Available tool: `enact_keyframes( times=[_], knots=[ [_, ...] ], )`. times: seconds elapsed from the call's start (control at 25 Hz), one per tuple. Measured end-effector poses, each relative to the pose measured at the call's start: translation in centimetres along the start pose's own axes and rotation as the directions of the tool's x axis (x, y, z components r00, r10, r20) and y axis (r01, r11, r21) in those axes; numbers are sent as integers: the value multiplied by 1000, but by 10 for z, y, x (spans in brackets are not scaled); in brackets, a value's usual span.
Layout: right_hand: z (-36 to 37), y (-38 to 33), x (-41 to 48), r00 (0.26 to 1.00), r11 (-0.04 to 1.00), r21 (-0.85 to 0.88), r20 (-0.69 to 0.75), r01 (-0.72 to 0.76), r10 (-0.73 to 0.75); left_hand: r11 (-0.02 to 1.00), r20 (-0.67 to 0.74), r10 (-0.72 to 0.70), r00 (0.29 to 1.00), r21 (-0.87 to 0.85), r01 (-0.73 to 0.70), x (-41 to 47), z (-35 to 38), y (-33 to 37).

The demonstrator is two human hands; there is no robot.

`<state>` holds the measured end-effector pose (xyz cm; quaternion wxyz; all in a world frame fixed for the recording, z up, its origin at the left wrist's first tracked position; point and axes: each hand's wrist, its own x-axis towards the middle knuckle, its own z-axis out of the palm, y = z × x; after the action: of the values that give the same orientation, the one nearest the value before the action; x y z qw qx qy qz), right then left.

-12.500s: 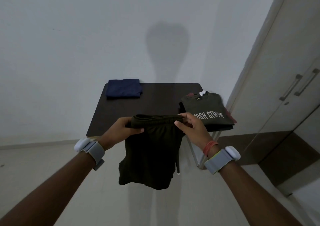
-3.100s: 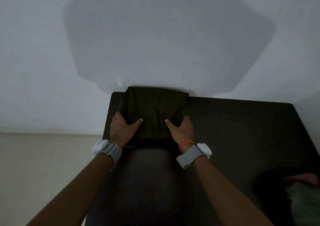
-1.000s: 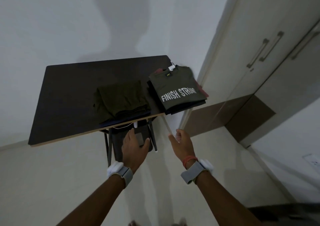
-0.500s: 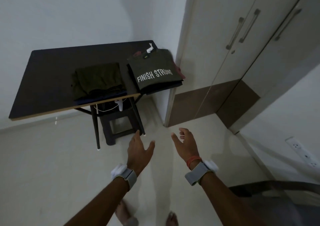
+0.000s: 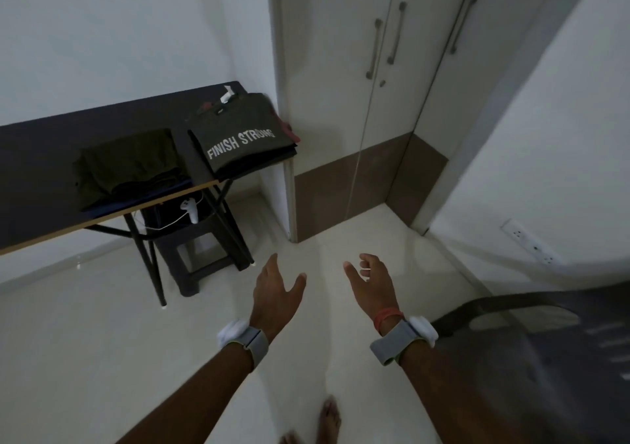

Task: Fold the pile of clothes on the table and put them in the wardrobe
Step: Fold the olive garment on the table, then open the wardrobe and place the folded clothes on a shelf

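Two folded stacks lie on the dark table (image 5: 41,143) at the left. The nearer stack has dark olive shorts (image 5: 131,162) on top of a navy garment. The other stack is topped by an olive T-shirt (image 5: 243,137) printed FINISH STRONG, at the table's right end. The cream wardrobe (image 5: 341,68) stands with its doors closed beyond the table. My left hand (image 5: 276,293) and my right hand (image 5: 373,288) hang empty over the floor, fingers relaxed, well away from the clothes.
A dark stool (image 5: 191,239) with a white cable and charger stands under the table. A dark plastic chair (image 5: 531,351) is at the lower right. A wall socket (image 5: 526,242) sits on the right wall. Pale tiled floor lies between me and the wardrobe.
The view has swung right and back from the table, bringing the wardrobe doors to the centre. Both hands stay empty and low. The folded shorts were laid on the navy garment earlier.
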<state>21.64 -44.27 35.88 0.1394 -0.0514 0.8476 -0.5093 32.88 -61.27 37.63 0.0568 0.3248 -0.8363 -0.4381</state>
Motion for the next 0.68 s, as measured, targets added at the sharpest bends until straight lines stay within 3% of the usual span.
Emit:
enact_keyframes(
  times=[0.36, 0.68],
  knots=[
    [-49, 7, 33, 992, 998, 38, -116, -40, 44, 993, 76, 118, 990, -33, -116, 33, 32, 53],
    [-102, -9, 162, 985, 997, 82, -173, -10, 24, 982, 108, 190, 976, -42, -186, 147, 91, 148]
  ],
)
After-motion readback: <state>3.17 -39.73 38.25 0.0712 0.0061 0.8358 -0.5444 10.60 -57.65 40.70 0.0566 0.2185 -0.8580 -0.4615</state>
